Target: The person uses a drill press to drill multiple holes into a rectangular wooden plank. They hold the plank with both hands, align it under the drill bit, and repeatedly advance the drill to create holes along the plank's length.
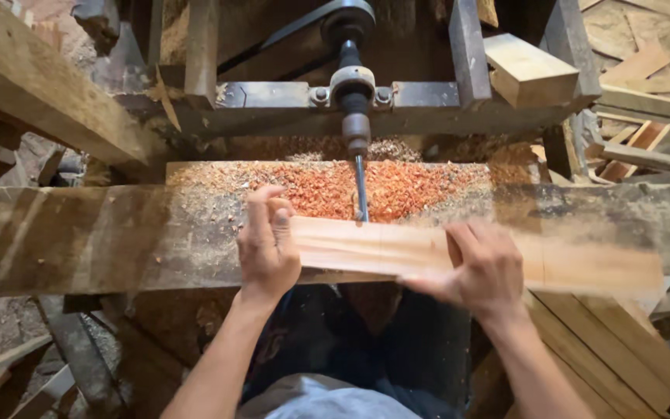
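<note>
A pale wooden slat (397, 250) lies lengthwise across a worn wooden bench (79, 233), its far edge against a horizontal drill bit (360, 190). My left hand (267, 244) grips the slat's left end, thumb on top. My right hand (478, 268) presses down on the slat further right, fingers spread over its top face. The bit sticks out of a dark chuck (356, 128) on a belt-driven spindle. Reddish wood chips (335, 186) are heaped on the platform around the bit.
A steel machine frame (273, 97) runs behind the chips. A thick beam (40, 85) slants at the upper left. A wood block (527, 70) rests on the frame at right. Stacked slats (606, 349) lie lower right, scrap boards (645, 116) upper right.
</note>
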A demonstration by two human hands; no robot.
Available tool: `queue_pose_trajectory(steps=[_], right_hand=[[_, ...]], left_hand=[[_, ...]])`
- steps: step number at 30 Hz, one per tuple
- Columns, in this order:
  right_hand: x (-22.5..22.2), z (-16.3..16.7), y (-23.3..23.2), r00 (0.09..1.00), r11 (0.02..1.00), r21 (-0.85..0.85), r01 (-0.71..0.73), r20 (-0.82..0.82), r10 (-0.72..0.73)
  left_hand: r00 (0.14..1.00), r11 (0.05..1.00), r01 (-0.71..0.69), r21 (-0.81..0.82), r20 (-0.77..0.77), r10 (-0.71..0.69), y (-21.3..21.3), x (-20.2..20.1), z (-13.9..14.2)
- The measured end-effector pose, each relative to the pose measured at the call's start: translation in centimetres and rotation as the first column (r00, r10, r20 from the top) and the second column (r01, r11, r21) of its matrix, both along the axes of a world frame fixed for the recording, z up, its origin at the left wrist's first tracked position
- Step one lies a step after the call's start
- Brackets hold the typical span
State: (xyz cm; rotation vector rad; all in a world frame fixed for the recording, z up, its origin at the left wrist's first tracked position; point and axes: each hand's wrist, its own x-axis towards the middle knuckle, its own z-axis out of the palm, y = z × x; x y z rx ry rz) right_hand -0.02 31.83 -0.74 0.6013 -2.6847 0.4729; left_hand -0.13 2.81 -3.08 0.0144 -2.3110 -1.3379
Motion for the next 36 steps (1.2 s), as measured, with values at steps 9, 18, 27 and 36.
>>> queue_pose_trajectory(steps=[9, 18, 27, 36], right_hand=[[1.8, 2.0, -1.1, 0.991, 0.990, -0.063, 0.123, -0.045, -0.126], [2.2, 0.5, -0.2, 0.994, 0.994, -0.014, 0.110, 0.029, -0.109], [2.2, 1.1, -0.8, 0.987, 0.987, -0.032, 0.158, 0.001, -0.158], [2.9, 0.2, 1.1, 0.985, 0.985, 0.035, 0.168, 0.035, -0.169]], left_hand=[[0.994, 0.992, 0.066, -0.110, -0.084, -0.075, 0.4, -1.3, 0.3], [0.997, 0.990, 0.065, -0.124, -0.024, -0.069, 0.3, -0.9, 0.2], [0.995, 0.989, 0.093, -0.112, -0.016, -0.096, 0.1, -1.2, -0.3], [0.986, 0.990, 0.140, -0.003, 0.096, -0.139, 1.8, -1.5, 0.2]])
